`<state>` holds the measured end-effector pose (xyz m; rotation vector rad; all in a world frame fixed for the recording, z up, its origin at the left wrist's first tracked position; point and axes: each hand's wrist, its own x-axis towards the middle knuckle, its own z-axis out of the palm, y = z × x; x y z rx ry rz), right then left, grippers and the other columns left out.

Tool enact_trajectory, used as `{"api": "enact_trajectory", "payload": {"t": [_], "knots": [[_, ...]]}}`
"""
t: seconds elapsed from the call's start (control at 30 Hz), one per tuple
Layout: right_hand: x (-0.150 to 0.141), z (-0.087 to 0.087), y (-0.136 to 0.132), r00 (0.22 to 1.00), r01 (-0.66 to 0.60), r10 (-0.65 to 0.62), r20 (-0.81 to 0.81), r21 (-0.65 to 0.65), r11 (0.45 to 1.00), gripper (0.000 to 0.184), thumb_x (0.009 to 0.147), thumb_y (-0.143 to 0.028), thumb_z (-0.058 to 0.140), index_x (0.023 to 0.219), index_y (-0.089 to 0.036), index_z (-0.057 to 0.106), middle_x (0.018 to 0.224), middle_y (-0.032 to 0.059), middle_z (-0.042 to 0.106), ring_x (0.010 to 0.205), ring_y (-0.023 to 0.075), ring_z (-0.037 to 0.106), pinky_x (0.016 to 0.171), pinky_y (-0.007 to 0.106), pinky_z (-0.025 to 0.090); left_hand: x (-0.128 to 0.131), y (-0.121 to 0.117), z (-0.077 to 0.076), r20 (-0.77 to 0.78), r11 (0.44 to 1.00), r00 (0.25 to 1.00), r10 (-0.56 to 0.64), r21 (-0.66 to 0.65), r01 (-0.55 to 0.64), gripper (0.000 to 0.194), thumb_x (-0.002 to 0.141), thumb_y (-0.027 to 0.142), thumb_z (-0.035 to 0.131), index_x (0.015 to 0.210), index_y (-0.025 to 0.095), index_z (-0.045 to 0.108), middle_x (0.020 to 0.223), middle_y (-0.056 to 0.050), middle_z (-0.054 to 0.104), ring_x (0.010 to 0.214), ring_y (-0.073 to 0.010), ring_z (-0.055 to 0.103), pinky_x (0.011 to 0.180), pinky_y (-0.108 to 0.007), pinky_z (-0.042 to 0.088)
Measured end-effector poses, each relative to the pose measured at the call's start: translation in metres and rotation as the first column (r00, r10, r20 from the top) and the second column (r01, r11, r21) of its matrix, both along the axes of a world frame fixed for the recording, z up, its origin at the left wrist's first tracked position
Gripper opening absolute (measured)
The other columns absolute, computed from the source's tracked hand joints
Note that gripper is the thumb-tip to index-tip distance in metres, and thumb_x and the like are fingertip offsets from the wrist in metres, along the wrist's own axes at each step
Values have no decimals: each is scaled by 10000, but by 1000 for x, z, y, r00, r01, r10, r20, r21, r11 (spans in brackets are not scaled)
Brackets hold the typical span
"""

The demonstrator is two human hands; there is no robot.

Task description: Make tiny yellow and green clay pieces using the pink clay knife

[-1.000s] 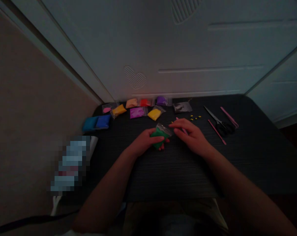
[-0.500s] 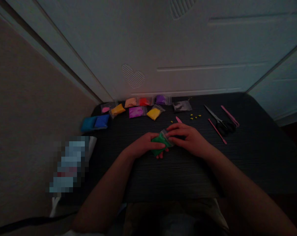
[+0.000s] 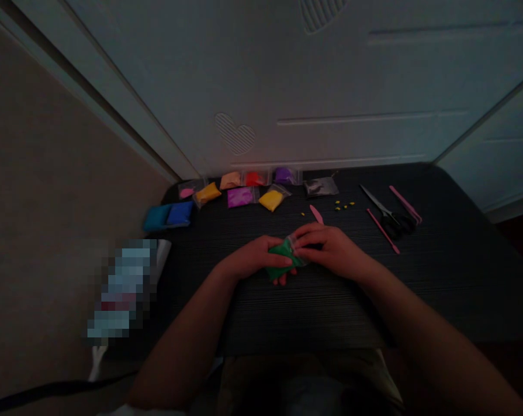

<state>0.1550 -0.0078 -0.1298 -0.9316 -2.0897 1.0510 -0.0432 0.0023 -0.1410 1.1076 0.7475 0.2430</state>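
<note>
A small clear zip bag of green clay is held over the front middle of the dark table. My left hand is closed around its filled part, thumb on top and fingertips showing underneath. At the bag's zip end, my right hand pinches the clear plastic with its fingers inside or against the opening; I cannot tell which. Just beyond my right hand lies a pink plastic clay knife, partly hidden by the fingers. Several tiny yellow pieces lie on the table behind it.
Bags of coloured clay line the back, among them yellow, magenta and purple. Blue bags sit at the left edge, near a blurred-out package. Scissors, a pink stick tool and pink tweezers lie right.
Both hands and the green bag have shifted slightly toward me. The right fingers have moved further over the bag's open end, and more of the pink knife shows.
</note>
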Motion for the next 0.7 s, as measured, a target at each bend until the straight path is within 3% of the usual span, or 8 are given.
{"api": "enact_trajectory", "payload": {"t": [0.23,0.4,0.7], "knots": [[-2,1,-1,999,-1,3,38,-50,999,123,755,-238,556,830,-208,649,1005,31,588,956,141,534,873,312,395,0,1,0,-23,999,999,-23,27,24,188,705,240,595,856,129,576,791,-73,649,555,-126,608,463,-204,469],[0,6,0,999,-12,8,-35,-104,995,109,754,-236,549,788,-184,638,1009,37,583,935,138,544,852,297,397,-1,2,0,6,1000,1000,-19,20,19,221,702,243,603,886,124,568,783,-61,644,539,-116,601,456,-203,470],[12,9,7,959,157,-204,-195,-234,959,128,749,-306,567,794,-220,651,982,4,626,966,160,546,947,377,286,-5,3,2,33,999,999,30,-22,-30,206,693,230,608,859,112,579,775,-69,643,533,-117,596,448,-194,457]]}}
